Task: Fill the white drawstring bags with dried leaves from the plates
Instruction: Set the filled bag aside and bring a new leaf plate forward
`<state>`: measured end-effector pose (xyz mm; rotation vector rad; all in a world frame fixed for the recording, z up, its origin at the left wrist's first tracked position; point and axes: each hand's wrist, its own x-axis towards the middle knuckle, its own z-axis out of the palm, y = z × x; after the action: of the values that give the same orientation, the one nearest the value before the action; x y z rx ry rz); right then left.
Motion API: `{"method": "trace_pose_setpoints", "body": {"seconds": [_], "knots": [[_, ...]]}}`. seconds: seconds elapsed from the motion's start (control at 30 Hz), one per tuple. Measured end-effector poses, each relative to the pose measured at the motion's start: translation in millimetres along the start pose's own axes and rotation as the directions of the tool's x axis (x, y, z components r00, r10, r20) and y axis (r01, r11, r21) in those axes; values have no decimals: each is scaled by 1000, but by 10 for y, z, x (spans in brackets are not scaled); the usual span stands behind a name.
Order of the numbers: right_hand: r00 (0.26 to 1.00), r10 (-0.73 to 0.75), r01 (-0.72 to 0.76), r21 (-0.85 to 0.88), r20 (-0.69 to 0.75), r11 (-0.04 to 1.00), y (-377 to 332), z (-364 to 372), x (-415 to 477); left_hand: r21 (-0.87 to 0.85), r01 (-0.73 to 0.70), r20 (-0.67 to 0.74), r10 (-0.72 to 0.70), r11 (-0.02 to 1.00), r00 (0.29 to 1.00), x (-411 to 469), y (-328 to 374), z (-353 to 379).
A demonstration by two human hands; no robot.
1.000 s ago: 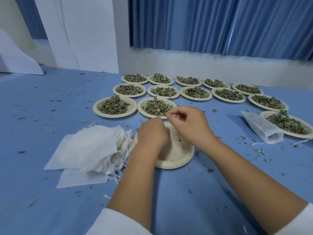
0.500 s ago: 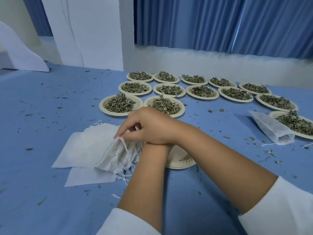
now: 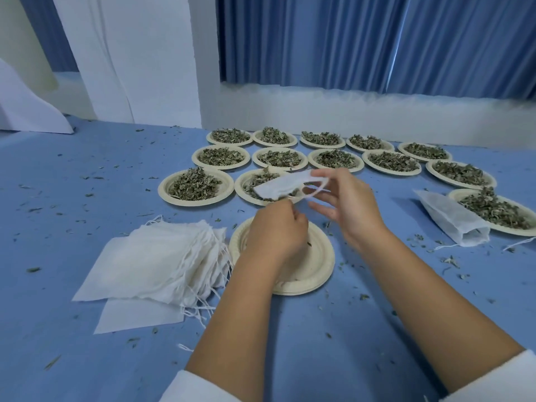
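Note:
My right hand (image 3: 348, 204) pinches the top of one white drawstring bag (image 3: 275, 188) between thumb and forefinger, its other fingers spread. The bag hangs limp and flat above a plate of dried leaves (image 3: 246, 184). My left hand (image 3: 275, 230) is curled just under the bag's lower edge, above a stack of empty paper plates (image 3: 319, 265). Whether it grips the bag is hidden. A pile of empty bags (image 3: 156, 256) lies to the left. Several more plates of leaves (image 3: 197, 185) fill the table behind.
A filled bag (image 3: 452, 219) lies on its side at the right, against another leaf plate (image 3: 493, 210). Leaf crumbs are scattered over the blue table (image 3: 87, 169). A white wall and blue curtains stand behind the plates.
My right hand lifted one bag off the pile and carried it right and up, over the nearest leaf plate. My left hand stayed above the empty plates.

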<state>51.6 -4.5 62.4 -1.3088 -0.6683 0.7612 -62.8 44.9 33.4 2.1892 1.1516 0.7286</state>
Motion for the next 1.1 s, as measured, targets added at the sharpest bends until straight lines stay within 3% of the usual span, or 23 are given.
{"method": "trace_pose_setpoints", "body": {"seconds": [0.07, 0.13, 0.23, 0.33, 0.4, 0.57, 0.63, 0.77, 0.93, 1.03, 1.1], "knots": [[995, 92, -90, 85, -29, 992, 36, -177, 57, -28, 5, -40, -6, 1000, 999, 7, 16, 10], [990, 135, -130, 142, -28, 981, 68, -286, 100, -176, 44, -36, -51, 983, 998, 13, 53, 19], [991, 131, -127, 204, -10, 971, 88, -320, 123, -455, 131, 60, -117, 881, 991, 3, 118, 59], [993, 117, -111, 422, 12, 900, 111, -288, 115, -604, 215, 151, -155, 767, 976, -6, 187, 131], [993, 108, -117, 534, 47, 838, 111, -258, 102, -629, 194, 145, -131, 753, 981, -15, 208, 208], [988, 114, -152, 510, 105, 846, 93, -163, 89, -633, 130, 164, -31, 763, 986, -72, 254, 338], [985, 82, -158, 601, 152, 783, 80, -150, 69, -598, 119, 157, -29, 792, 987, -87, 259, 339], [983, -4, -127, 696, 184, 707, 48, -209, 81, -633, 155, 239, 0, 759, 971, -111, 282, 274], [965, 13, -192, 672, 261, 715, 92, -234, 123, -681, 32, -37, -78, 732, 996, -90, 283, 172], [949, 51, -233, 581, 312, 780, 142, -196, 102, -720, -97, -216, -89, 687, 972, -77, 253, 98], [938, 85, -252, 489, 337, 835, 156, -171, 73, -684, -162, -312, -84, 712, 946, -61, 211, 77]]}}
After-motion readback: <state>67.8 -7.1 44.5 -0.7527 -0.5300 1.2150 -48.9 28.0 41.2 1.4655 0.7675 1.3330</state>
